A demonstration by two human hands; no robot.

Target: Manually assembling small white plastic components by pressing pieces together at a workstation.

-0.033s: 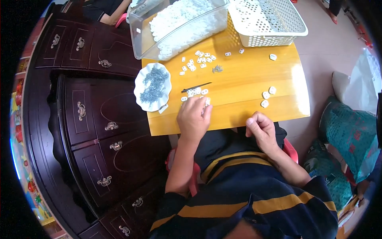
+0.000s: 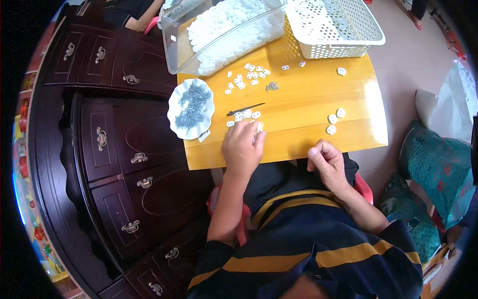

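My left hand (image 2: 242, 149) is over the near edge of a small pile of white plastic pieces (image 2: 240, 115), its fingers curled down and their tips partly hidden. A white two-holed piece (image 2: 259, 127) shows between its index finger and thumb. Just beyond lies a dark, thin screwdriver (image 2: 246, 109). At the table's front edge my right hand (image 2: 328, 163) is closed, thumb against the bent index finger; whatever it may hold is hidden. More white pieces (image 2: 332, 119) lie beyond this hand. A scalloped white dish (image 2: 211, 112) of grey screws stands to the left.
A clear plastic bin (image 2: 172, 55) heaped with white pieces and a white perforated basket (image 2: 343, 51) stand on the far side of the wooden table (image 2: 298, 99). Loose screws (image 2: 272, 86) lie mid-table. Dark drawers (image 2: 124, 129) flank the left; green sacks (image 2: 438, 169) are at right.
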